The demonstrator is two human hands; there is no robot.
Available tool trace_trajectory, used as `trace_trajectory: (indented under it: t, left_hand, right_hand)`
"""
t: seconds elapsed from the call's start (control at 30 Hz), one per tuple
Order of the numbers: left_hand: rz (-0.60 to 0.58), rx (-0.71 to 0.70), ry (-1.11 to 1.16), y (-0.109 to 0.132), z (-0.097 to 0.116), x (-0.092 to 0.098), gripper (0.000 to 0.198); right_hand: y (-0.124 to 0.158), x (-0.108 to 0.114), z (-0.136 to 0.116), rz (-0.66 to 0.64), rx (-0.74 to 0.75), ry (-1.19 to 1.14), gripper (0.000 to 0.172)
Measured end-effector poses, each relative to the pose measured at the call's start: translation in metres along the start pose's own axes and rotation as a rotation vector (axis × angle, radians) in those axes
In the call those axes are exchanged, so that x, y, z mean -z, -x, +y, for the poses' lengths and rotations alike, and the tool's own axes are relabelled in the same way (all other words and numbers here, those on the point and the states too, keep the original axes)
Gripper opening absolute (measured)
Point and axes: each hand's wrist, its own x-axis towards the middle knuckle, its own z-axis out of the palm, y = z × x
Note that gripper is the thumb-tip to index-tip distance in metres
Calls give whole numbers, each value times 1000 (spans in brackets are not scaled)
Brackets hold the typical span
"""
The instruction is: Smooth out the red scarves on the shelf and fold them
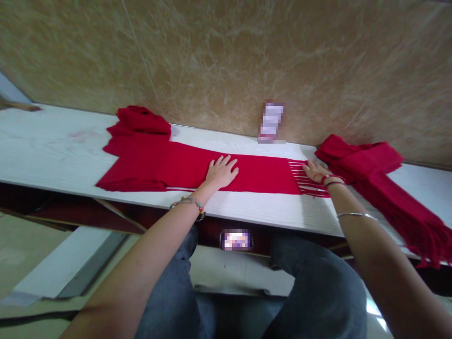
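Observation:
A red scarf (264, 175) lies flat along the white table, its fringe (298, 175) spread toward the right. My left hand (222, 173) rests palm down on the middle of the scarf with its fingers spread. Over the fringe lies my right hand (316, 171), fingers stretched out and apart. At the left, the scarf runs into layered red cloth (134, 172), with a bunched red piece (143, 123) behind it. Just beyond my right hand, another red scarf (363, 160) lies folded, its fringed end hanging over the front edge.
The white table (45, 146) is narrow and backs onto a brown marbled wall (212, 61). A blurred upright item (271, 121) stands at the wall. A lit phone-like screen (236, 239) sits below the front edge, above my knees. A pale board (63, 263) lies at lower left.

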Motion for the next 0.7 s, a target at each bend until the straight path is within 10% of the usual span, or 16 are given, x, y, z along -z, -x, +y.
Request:
trace_trajectory:
  t: [0.27, 0.7]
  left_hand:
    - [6, -1, 8, 0, -1, 0, 51]
    - [13, 0, 13, 0, -1, -1, 51]
  right_hand:
    - [-12, 28, -44, 182, 325, -119, 40]
    - [7, 21, 10, 111, -129, -9, 33]
